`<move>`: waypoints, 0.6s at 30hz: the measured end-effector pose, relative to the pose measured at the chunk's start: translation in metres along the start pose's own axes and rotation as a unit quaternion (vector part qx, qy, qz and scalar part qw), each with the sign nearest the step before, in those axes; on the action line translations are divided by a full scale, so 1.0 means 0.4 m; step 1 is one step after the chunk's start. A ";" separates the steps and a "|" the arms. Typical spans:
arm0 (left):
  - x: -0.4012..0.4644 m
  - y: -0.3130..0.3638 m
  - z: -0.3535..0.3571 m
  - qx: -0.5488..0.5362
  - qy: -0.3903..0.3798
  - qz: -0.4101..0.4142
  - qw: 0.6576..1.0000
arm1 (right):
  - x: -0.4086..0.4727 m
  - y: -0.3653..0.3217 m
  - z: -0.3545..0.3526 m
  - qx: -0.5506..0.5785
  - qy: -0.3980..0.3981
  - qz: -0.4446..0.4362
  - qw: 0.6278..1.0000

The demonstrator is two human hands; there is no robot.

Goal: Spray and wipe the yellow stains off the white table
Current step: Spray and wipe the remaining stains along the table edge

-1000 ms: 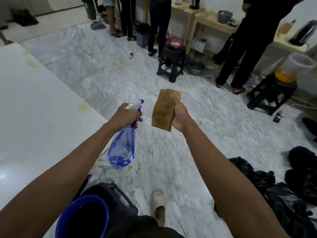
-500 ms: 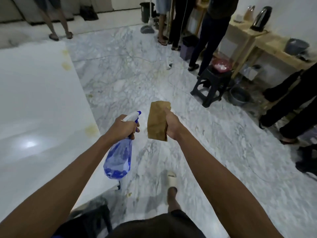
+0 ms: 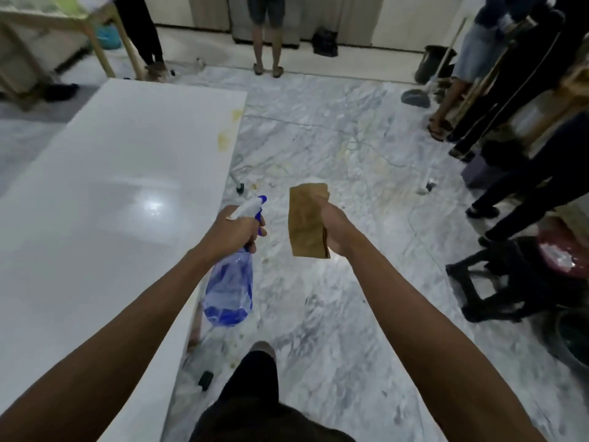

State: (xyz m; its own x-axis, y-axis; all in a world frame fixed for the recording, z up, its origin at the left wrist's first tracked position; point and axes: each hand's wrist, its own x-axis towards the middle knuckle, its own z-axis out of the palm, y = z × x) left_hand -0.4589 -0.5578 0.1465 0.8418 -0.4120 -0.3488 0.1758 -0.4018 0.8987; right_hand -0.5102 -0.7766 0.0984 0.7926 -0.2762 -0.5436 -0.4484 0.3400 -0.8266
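Note:
The white table (image 3: 105, 193) fills the left of the head view. Two yellow stains lie near its far right edge, one stain (image 3: 223, 139) closer and another stain (image 3: 237, 114) at the far corner. My left hand (image 3: 234, 232) grips the neck of a blue spray bottle (image 3: 231, 287), which hangs over the floor just right of the table's edge. My right hand (image 3: 336, 229) holds a folded brown cloth (image 3: 307, 224) upright over the floor, right of the bottle. Both stains are well ahead of my hands.
Marble floor (image 3: 350, 154) lies to the right of the table. Several people stand at the back and right. A black stool (image 3: 510, 275) with a red-lidded container (image 3: 564, 253) stands at the right. A wooden table (image 3: 63, 23) is at the back left. My leg (image 3: 255, 371) is below.
The view has swung left, so the table's far end and its two stains now lie ahead. My hands keep their grips and stay side by side.

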 end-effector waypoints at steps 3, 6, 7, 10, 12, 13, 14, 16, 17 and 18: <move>0.133 0.029 -0.017 -0.011 0.026 -0.010 1.000 | 0.140 -0.074 0.032 0.003 -0.022 0.001 1.000; 0.295 0.077 -0.042 -0.013 0.028 -0.015 0.999 | 0.303 -0.164 0.066 0.025 -0.055 -0.006 0.998; 0.359 0.095 -0.057 -0.011 0.023 -0.017 1.000 | 0.364 -0.196 0.079 0.028 -0.064 -0.009 0.998; 0.547 0.160 -0.120 0.009 0.017 -0.028 0.999 | 0.535 -0.299 0.120 0.067 -0.067 -0.019 0.995; 0.659 0.206 -0.162 0.020 0.025 -0.023 0.999 | 0.629 -0.374 0.147 0.093 -0.065 -0.029 0.993; 0.705 0.230 -0.178 0.028 0.026 -0.017 0.999 | 0.673 -0.408 0.154 0.105 -0.065 -0.030 0.992; 0.748 0.254 -0.192 0.033 0.024 -0.015 0.999 | 0.712 -0.443 0.159 0.116 -0.067 -0.031 0.990; 0.839 0.303 -0.216 0.040 0.022 -0.011 0.999 | 0.794 -0.513 0.170 0.129 -0.064 -0.036 0.989; 0.887 0.322 -0.227 0.041 0.027 -0.012 0.999 | 0.836 -0.548 0.178 0.135 -0.066 -0.037 0.988; 0.934 0.337 -0.237 0.037 0.034 -0.015 0.999 | 0.879 -0.583 0.186 0.140 -0.073 -0.036 0.987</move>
State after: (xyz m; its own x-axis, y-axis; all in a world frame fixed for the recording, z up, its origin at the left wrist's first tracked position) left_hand -0.0722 -0.6884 0.1626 0.8697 -0.3440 -0.3540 0.1650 -0.4734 0.8653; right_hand -0.0963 -0.8861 0.1110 0.8787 -0.1838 -0.4406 -0.2726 0.5644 -0.7792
